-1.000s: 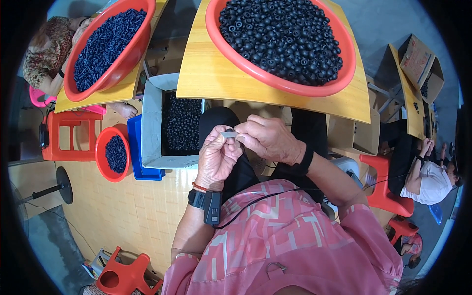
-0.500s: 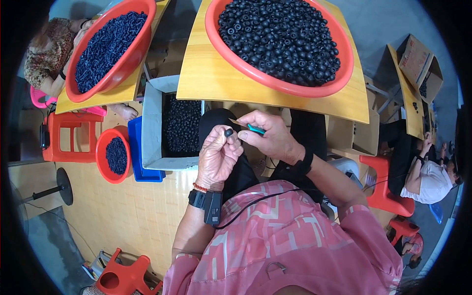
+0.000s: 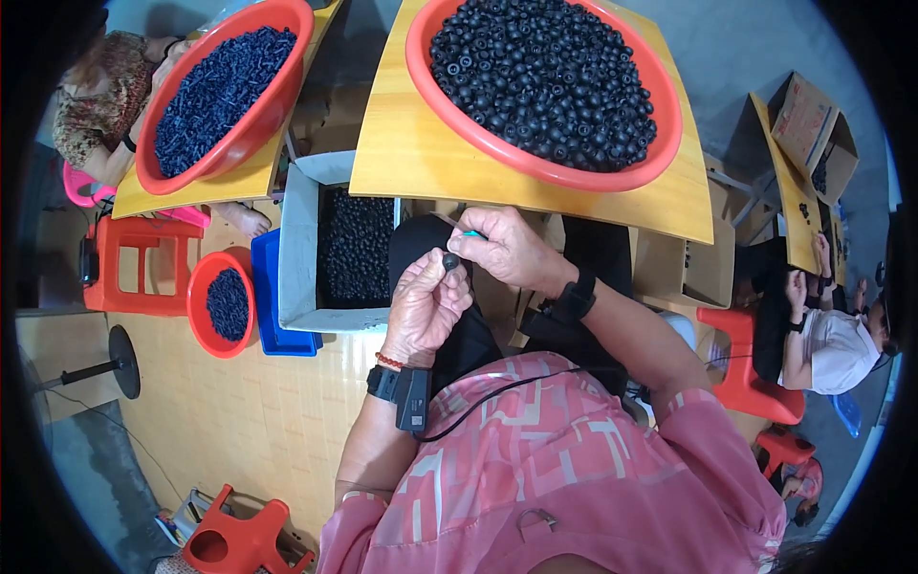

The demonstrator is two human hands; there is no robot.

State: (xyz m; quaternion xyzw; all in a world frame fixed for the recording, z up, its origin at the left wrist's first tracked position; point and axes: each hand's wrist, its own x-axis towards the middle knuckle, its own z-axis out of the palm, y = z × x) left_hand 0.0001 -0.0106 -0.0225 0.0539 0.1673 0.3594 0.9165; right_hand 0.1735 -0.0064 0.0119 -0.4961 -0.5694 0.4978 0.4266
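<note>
Brimming red basin (image 3: 669,143), blk beads (image 3: 545,72)

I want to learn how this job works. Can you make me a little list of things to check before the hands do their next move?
1. Left hand pinches small black piece at its fingertips: ok.
2. Right hand grips teal tool: ok.
3. Tool tip meets the piece: cannot tell.
4. Red basin of black pieces sits fully on wooden table: ok.
5. Grey box beside the knees holds black pieces: ok.
</note>
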